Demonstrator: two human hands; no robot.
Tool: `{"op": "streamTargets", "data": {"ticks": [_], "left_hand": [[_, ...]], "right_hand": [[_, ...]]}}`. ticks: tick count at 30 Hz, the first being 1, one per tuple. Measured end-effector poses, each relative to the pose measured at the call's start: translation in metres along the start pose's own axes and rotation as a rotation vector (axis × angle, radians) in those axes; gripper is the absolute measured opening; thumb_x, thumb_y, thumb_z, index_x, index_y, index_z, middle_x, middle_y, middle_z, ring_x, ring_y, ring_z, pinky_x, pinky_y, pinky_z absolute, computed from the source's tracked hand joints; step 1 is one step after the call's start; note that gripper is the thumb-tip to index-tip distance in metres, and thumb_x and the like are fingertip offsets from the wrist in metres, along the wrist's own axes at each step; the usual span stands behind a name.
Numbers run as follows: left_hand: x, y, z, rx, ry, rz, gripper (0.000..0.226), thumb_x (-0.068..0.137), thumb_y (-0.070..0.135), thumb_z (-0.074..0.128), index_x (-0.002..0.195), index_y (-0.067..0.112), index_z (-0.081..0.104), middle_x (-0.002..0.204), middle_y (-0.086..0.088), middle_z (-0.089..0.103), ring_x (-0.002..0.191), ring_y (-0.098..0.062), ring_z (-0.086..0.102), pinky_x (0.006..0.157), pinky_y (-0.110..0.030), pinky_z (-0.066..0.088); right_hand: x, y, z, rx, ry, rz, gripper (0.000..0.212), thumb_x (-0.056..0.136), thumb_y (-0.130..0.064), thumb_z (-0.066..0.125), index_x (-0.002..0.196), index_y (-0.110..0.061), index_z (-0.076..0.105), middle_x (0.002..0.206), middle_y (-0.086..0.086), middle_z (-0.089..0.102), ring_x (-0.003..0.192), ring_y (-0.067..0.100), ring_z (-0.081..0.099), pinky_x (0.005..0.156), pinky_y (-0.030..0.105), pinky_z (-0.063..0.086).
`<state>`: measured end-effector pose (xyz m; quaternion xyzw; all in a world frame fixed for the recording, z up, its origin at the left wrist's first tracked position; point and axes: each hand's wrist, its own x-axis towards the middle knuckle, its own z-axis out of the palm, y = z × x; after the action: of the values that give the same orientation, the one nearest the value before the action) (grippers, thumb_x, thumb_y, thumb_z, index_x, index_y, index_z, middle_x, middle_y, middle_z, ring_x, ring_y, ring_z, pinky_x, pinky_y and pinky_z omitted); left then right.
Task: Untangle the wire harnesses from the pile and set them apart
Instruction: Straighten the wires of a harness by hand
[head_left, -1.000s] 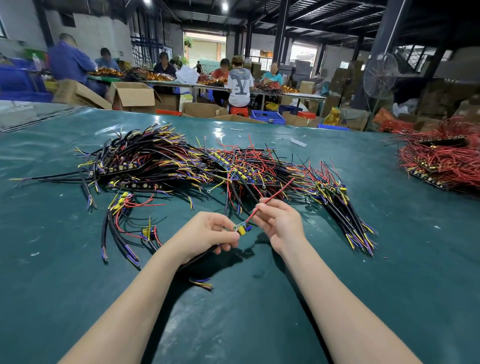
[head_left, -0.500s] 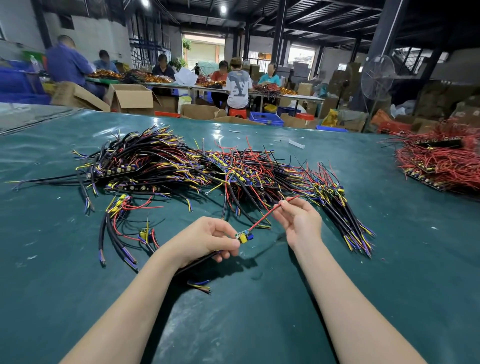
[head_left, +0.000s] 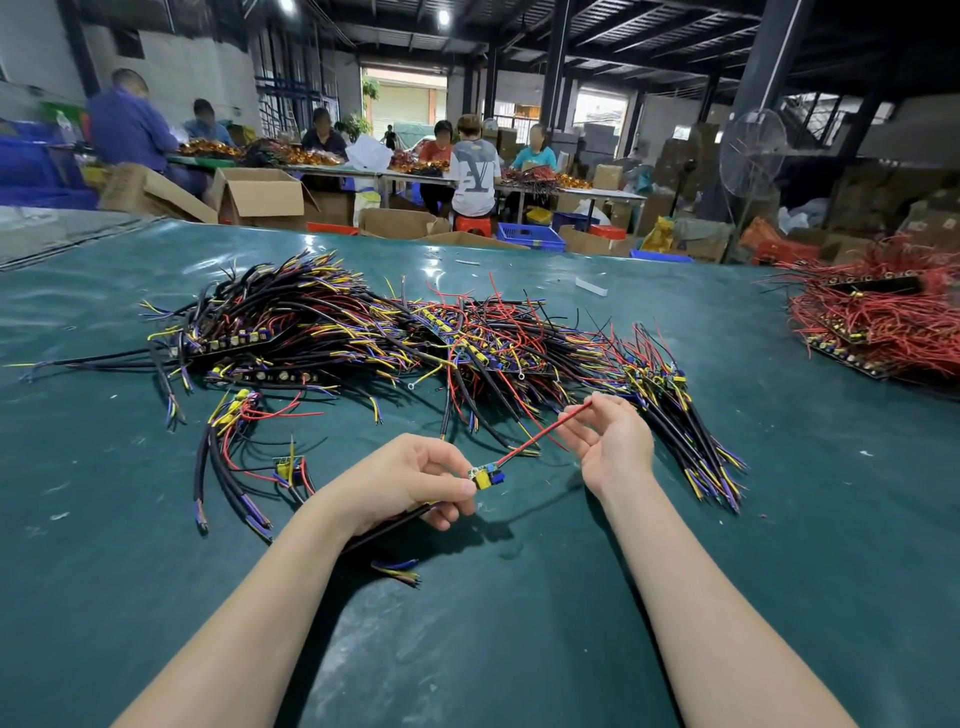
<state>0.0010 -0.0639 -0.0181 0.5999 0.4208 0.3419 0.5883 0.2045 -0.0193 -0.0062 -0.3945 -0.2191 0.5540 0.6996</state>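
Observation:
A wide pile of tangled harnesses (head_left: 395, 338), black cables with red, yellow and purple wires, lies across the green table. My left hand (head_left: 410, 480) pinches one harness by its small circuit board (head_left: 485, 475); its black cable runs back under my palm and ends in coloured tips (head_left: 397, 569). The board's red wire (head_left: 540, 434) stretches taut up and right to my right hand (head_left: 613, 441), which pinches its far end. A few separated harnesses (head_left: 244, 447) lie to the left of my left hand.
A second heap of mostly red wires (head_left: 878, 322) sits at the table's right edge. A fanned bundle of black cables (head_left: 696, 436) lies just right of my right hand. People work at tables beyond, with cardboard boxes (head_left: 260, 195) and a standing fan (head_left: 750, 153).
My right hand has slid along the red wire, up and to the right, drawing it out straight. My left hand has stayed in place on the board.

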Motion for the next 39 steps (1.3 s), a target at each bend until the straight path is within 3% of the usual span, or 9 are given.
{"op": "streamTargets", "data": {"ticks": [4, 7, 12, 15, 20, 24, 29, 34, 39], "left_hand": [[0.005, -0.001, 0.0, -0.215, 0.261, 0.045, 0.02, 0.086, 0.001, 0.058, 0.069, 0.011, 0.063, 0.058, 0.0, 0.065, 0.048, -0.005, 0.058, 0.046, -0.018, 0.05], [0.012, -0.001, -0.001, -0.273, 0.438, 0.078, 0.022, 0.084, 0.005, 0.062, 0.065, 0.015, 0.066, 0.05, 0.005, 0.057, 0.044, -0.003, 0.051, 0.044, -0.013, 0.044], [0.013, -0.001, 0.003, -0.179, 0.437, 0.148, 0.015, 0.081, -0.002, 0.064, 0.072, 0.01, 0.064, 0.048, 0.005, 0.059, 0.038, -0.004, 0.046, 0.04, -0.012, 0.037], [0.013, 0.0, 0.008, -0.176, 0.396, 0.14, 0.012, 0.08, -0.001, 0.065, 0.074, 0.009, 0.065, 0.053, 0.001, 0.064, 0.04, -0.004, 0.05, 0.041, -0.012, 0.039], [0.014, 0.002, 0.01, -0.224, 0.335, 0.115, 0.016, 0.077, -0.009, 0.065, 0.08, 0.008, 0.064, 0.063, 0.0, 0.069, 0.055, -0.007, 0.065, 0.053, -0.017, 0.052], [0.014, 0.0, 0.015, -0.186, 0.281, 0.041, 0.011, 0.084, 0.001, 0.061, 0.076, 0.007, 0.065, 0.052, 0.005, 0.061, 0.047, -0.003, 0.056, 0.049, -0.018, 0.05], [0.014, -0.001, 0.017, -0.126, 0.294, 0.091, 0.026, 0.086, 0.007, 0.061, 0.064, 0.016, 0.071, 0.051, 0.005, 0.057, 0.047, -0.003, 0.052, 0.047, -0.016, 0.046], [0.015, 0.002, 0.019, -0.167, 0.336, 0.193, 0.034, 0.083, -0.004, 0.06, 0.057, 0.014, 0.072, 0.049, 0.003, 0.059, 0.044, -0.005, 0.052, 0.046, -0.015, 0.045], [0.017, 0.0, 0.025, -0.028, 0.327, 0.121, 0.023, 0.088, 0.001, 0.056, 0.072, 0.014, 0.066, 0.05, 0.009, 0.056, 0.045, -0.001, 0.05, 0.043, -0.017, 0.046]], "right_hand": [[-0.006, 0.004, 0.005, -0.135, -0.003, -0.068, 0.028, 0.097, -0.023, 0.044, 0.076, -0.009, 0.056, 0.073, 0.008, 0.062, 0.067, 0.019, 0.063, 0.048, 0.023, 0.055], [-0.021, 0.018, 0.019, -0.391, -0.149, -0.165, 0.023, 0.093, -0.011, 0.05, 0.072, -0.008, 0.06, 0.068, 0.006, 0.055, 0.053, 0.008, 0.055, 0.042, 0.018, 0.05], [-0.047, 0.037, 0.039, -0.6, -0.553, -0.04, 0.009, 0.087, -0.005, 0.06, 0.092, -0.011, 0.057, 0.07, 0.003, 0.053, 0.043, 0.0, 0.05, 0.04, 0.019, 0.046], [-0.047, 0.037, 0.038, -0.578, -0.542, -0.014, 0.019, 0.084, 0.002, 0.06, 0.098, -0.006, 0.05, 0.067, 0.005, 0.05, 0.043, 0.003, 0.052, 0.041, 0.02, 0.047], [-0.042, 0.029, 0.033, -0.428, -0.513, 0.031, 0.021, 0.082, 0.007, 0.06, 0.079, -0.01, 0.048, 0.06, 0.002, 0.048, 0.04, 0.006, 0.052, 0.041, 0.019, 0.047], [-0.034, 0.027, 0.029, -0.381, -0.477, 0.028, 0.017, 0.082, 0.004, 0.061, 0.076, -0.007, 0.049, 0.046, -0.004, 0.047, 0.037, 0.005, 0.047, 0.04, 0.017, 0.046], [-0.034, 0.031, 0.029, -0.381, -0.523, 0.039, 0.017, 0.087, 0.0, 0.057, 0.071, -0.007, 0.054, 0.041, -0.004, 0.049, 0.036, 0.005, 0.046, 0.039, 0.016, 0.043], [-0.034, 0.031, 0.03, -0.245, -0.467, 0.145, 0.024, 0.087, -0.002, 0.056, 0.065, -0.01, 0.052, 0.04, -0.005, 0.051, 0.033, 0.003, 0.044, 0.032, 0.014, 0.031], [-0.031, 0.035, 0.026, -0.426, -0.411, 0.054, 0.025, 0.084, -0.007, 0.062, 0.063, -0.016, 0.051, 0.04, -0.01, 0.041, 0.035, 0.003, 0.029, 0.04, 0.016, 0.017]]}}
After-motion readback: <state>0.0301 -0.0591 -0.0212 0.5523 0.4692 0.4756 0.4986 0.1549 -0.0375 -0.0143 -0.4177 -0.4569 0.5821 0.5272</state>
